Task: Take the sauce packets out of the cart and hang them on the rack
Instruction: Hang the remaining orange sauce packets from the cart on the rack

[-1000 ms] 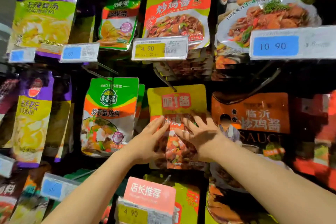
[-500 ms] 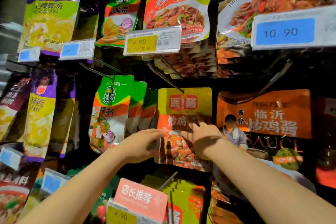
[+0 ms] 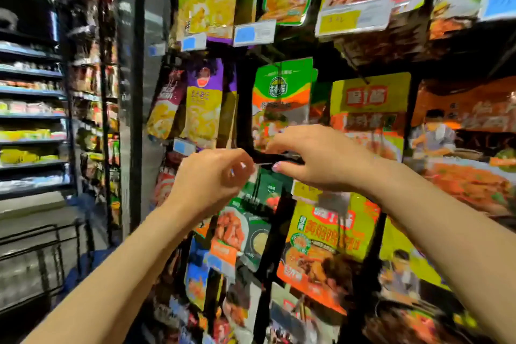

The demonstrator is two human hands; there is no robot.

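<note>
A yellow and orange sauce packet [image 3: 370, 109] hangs on the black rack [image 3: 245, 120], to the right of a green-topped packet [image 3: 282, 98]. My left hand [image 3: 212, 179] and my right hand [image 3: 315, 156] are both in front of the rack, below and left of the yellow packet, apart from it. Neither hand holds anything; the left fingers are loosely curled, the right fingers are spread and pointing left. The view is blurred. The black wire cart [image 3: 42, 254] shows at the lower left.
More hanging packets fill the rack: purple and yellow ones [image 3: 205, 109] to the left, orange ones [image 3: 463, 109] to the right, others above and below. Price tags [image 3: 254, 33] stick out on hooks. Store shelves [image 3: 30, 120] run along the far left.
Both hands have come off the yellow packet and moved back toward me and to the left. The camera has swung left, bringing the aisle shelves and the cart into view.
</note>
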